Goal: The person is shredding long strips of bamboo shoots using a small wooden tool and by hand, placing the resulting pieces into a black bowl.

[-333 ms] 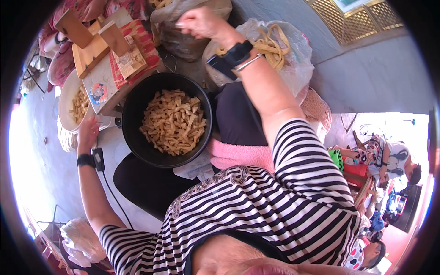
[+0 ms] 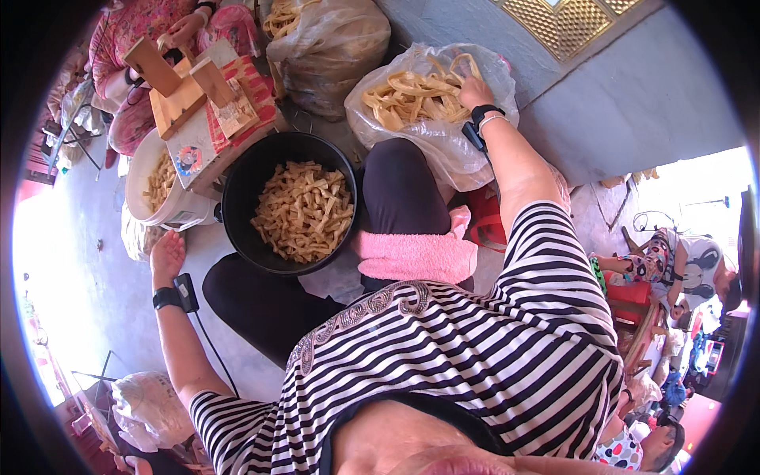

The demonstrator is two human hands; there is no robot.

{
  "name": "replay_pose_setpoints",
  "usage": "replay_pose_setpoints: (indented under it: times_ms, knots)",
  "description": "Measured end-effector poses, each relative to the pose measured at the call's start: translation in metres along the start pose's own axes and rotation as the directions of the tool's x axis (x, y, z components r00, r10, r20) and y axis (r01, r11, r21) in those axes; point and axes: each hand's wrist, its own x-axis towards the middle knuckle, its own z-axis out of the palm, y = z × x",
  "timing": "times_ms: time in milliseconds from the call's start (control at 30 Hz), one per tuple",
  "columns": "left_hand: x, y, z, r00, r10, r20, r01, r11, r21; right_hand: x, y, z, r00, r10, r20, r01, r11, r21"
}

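At the far right my right hand (image 2: 476,93) reaches into a clear plastic bag (image 2: 443,157). Its fingers are closed on a looped long yellowish strip (image 2: 463,63), with more long strips (image 2: 400,99) lying beside it in the bag. To the left, below a white bucket (image 2: 146,212), my left hand (image 2: 167,255) is raised, fingers apart and holding nothing. Between my knees stands a black tub (image 2: 229,229) with many short tan strip pieces (image 2: 303,210) in it. The white bucket holds similar pieces.
A small table (image 2: 210,165) bears a wooden stand with upright blocks (image 2: 182,107). Across it sits a person in a pink patterned garment (image 2: 134,36). Another full plastic bag (image 2: 332,59) stands behind the tub. A pink towel (image 2: 416,255) lies over my thigh.
My right hand has moved right and nearer, from above the rear bag into the clear bag, and grips a strip there. My left hand has drawn back from the white bucket's edge.
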Motion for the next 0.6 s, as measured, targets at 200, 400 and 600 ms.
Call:
replay_pose_setpoints:
  times_ms: [200, 400, 600]
  knots:
    - [-0.024, 0.005, 0.047, 0.991, 0.090, 0.100, -0.096, 0.994, 0.059, 0.018, 0.028, -0.046, 0.927, -0.078, 0.367, -0.128, 0.853, 0.505]
    - [-0.056, 0.010, 0.119, 0.960, 0.167, 0.226, -0.204, 0.967, 0.152, 0.058, 0.011, -0.156, 0.752, -0.636, 0.173, -0.264, -0.050, 0.963]
    - [-0.138, 0.016, 0.231, 0.881, 0.243, 0.406, -0.399, 0.843, 0.362, -0.013, -0.146, -0.282, 0.858, -0.485, -0.169, -0.148, -0.549, 0.823]
